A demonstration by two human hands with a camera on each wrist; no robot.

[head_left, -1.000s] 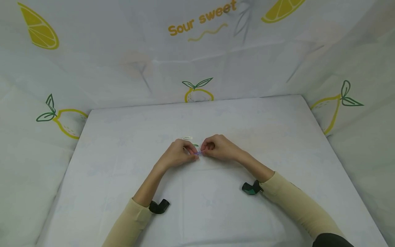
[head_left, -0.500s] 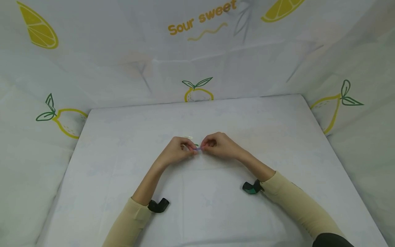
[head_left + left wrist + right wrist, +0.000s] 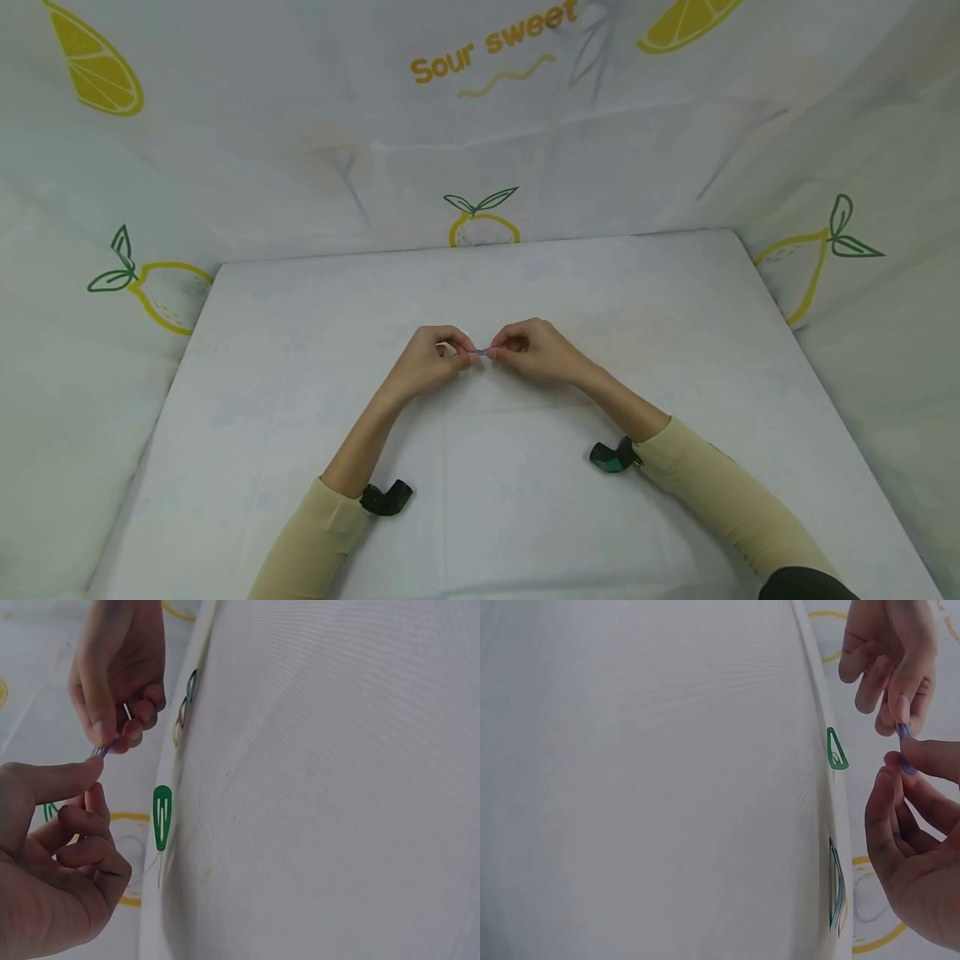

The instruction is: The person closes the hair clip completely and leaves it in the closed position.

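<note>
A small purple snap hair clip (image 3: 482, 352) is held between both hands above the white table. My left hand (image 3: 426, 358) pinches one end with thumb and fingertips, and my right hand (image 3: 542, 354) pinches the other. The right wrist view shows more of the purple clip (image 3: 906, 748), though the fingertips cover its ends. On the table beyond the hands lies a green snap hair clip (image 3: 162, 817), seen in the left wrist view. Several other clips (image 3: 837, 889), one of them teal, lie close together near it. In the head view the hands hide these loose clips.
A white cloth covers the table (image 3: 480, 483), and white sheets printed with lemons (image 3: 483, 229) hang at its back and sides. A black device (image 3: 387, 498) sits at the left cuff and another black device (image 3: 612, 457) at the right.
Both hands have moved slightly away from the body, carrying the purple hair clip between them. They now cover the loose clips that showed behind them in the head view.
</note>
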